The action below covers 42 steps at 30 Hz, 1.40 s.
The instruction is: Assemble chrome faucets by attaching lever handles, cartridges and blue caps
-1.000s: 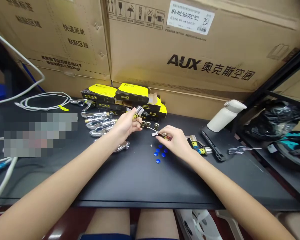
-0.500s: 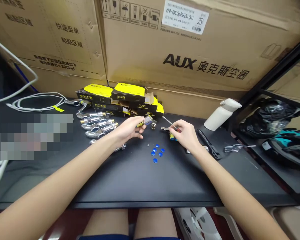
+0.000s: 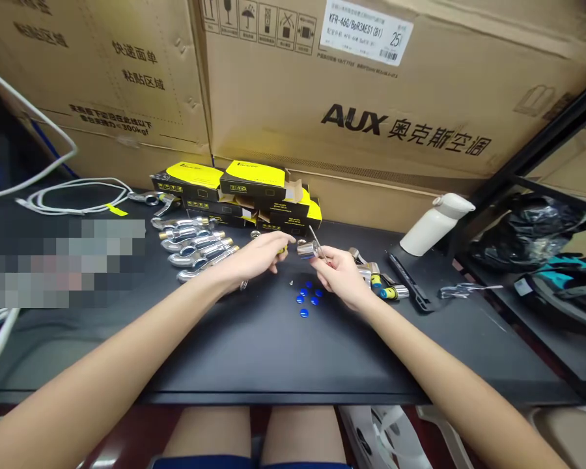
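Note:
My left hand (image 3: 261, 255) is closed around a small yellow part (image 3: 283, 249), mostly hidden by the fingers. My right hand (image 3: 340, 272) pinches a thin metal screwdriver (image 3: 314, 234), its shaft pointing up, together with a shiny chrome cylinder (image 3: 306, 250) held just right of the left fingertips. Several round blue caps (image 3: 304, 312) lie on the black table below the hands, beside a tiny screw (image 3: 292, 283). Right of my right hand rest chrome pieces with yellow-and-blue cartridges (image 3: 388, 293). Chrome faucet bodies (image 3: 195, 244) lie in a row on the left.
Yellow-and-black boxes (image 3: 254, 176) are stacked behind the hands, before large cardboard cartons (image 3: 371, 85). A white bottle (image 3: 432, 227) and a black tool-like bar (image 3: 410, 283) stand and lie at the right. A white cable (image 3: 85, 197) coils at the left.
My right hand has moved left with the screwdriver and now holds the chrome cylinder. The chrome piece with yellow is no longer seen whole in my left hand, which has turned palm down.

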Tool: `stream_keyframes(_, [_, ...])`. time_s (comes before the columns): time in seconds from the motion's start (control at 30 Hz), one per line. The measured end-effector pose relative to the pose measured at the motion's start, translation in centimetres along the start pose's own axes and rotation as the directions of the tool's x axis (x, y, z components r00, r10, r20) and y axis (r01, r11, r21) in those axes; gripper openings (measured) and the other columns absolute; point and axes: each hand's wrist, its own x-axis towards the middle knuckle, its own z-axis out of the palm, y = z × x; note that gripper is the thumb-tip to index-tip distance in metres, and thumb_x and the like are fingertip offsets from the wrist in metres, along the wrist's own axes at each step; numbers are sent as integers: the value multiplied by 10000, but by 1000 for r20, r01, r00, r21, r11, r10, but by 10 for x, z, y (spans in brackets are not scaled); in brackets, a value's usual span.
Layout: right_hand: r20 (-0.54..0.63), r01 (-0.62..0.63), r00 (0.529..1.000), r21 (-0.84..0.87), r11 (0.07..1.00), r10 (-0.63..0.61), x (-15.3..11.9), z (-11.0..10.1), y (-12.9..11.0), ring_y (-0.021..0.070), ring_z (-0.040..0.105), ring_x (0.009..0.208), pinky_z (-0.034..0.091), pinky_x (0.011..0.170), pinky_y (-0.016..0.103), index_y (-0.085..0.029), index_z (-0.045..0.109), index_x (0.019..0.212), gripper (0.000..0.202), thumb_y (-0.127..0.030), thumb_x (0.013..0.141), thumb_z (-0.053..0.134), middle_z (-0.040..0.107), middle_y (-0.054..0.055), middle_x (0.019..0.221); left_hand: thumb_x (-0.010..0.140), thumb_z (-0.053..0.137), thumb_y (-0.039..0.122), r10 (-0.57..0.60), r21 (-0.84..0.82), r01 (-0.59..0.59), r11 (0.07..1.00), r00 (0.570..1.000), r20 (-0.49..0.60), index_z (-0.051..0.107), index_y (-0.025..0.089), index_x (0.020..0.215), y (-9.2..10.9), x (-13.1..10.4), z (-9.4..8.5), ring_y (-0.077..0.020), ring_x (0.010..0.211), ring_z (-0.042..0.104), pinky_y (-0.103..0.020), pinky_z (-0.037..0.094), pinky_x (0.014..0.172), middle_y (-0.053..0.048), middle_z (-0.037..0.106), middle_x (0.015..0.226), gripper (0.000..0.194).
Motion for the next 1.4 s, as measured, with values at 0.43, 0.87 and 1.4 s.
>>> stream_keyframes(0.43, [5,21,1000,-390,921,-21,5,-6,5,106,385,462,277,493,236,-158,633,801,155,-242,817,503,420,-54,496,598,728,109,295,601,-258,757,955,39,758,254,756,-7,15,-28,-263,896,597,-327,406,967,-36,670,819,216])
stream_keyframes(0.87, [-156,43,981,-417,908,-118,4,-10,17,108,308,486,291,532,244,-157,659,774,244,-376,817,562,368,-56,467,699,656,243,192,852,-246,462,966,174,716,181,890,-2,15,-35,-222,846,687,-300,528,804,-45,742,890,211])
stream_keyframes(1.4, [-123,-115,990,-369,922,74,8,-73,16,90,407,433,341,426,219,-109,651,1098,576,-452,646,753,496,-54,523,724,650,351,221,897,-225,380,964,148,675,201,936,-7,15,-40,-246,890,660,-310,494,745,-54,723,976,261])
